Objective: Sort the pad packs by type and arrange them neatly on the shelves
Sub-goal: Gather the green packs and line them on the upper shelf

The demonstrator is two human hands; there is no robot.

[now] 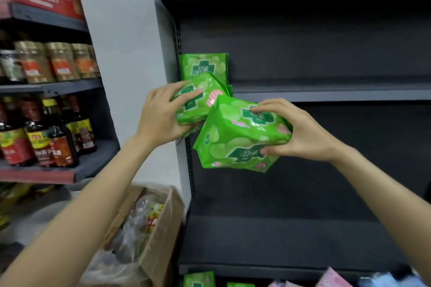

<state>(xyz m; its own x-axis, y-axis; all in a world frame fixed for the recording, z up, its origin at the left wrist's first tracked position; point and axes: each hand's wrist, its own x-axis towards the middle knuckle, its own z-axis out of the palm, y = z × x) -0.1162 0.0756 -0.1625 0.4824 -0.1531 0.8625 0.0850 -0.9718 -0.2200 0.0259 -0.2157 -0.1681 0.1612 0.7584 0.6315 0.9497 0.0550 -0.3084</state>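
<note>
Right hand [303,131] gripped two stacked green pad packs [238,137], fingers curled round them, in front of the dark shelf [326,94]. Left hand [161,114] clasped another green pack [198,102] at the shelf's left front edge. Behind it, one shelved pack [204,65] stood upright in the left corner.

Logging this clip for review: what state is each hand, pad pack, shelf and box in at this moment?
left hand: grips a green pack
left-held green pack: tilted, at the shelf edge
right hand: grips green packs
right-held green packs: tilted, off the shelf
shelved green pack: upright at the shelf's left end
dark shelf: otherwise bare where visible
cardboard box: open, clear bags inside
</note>
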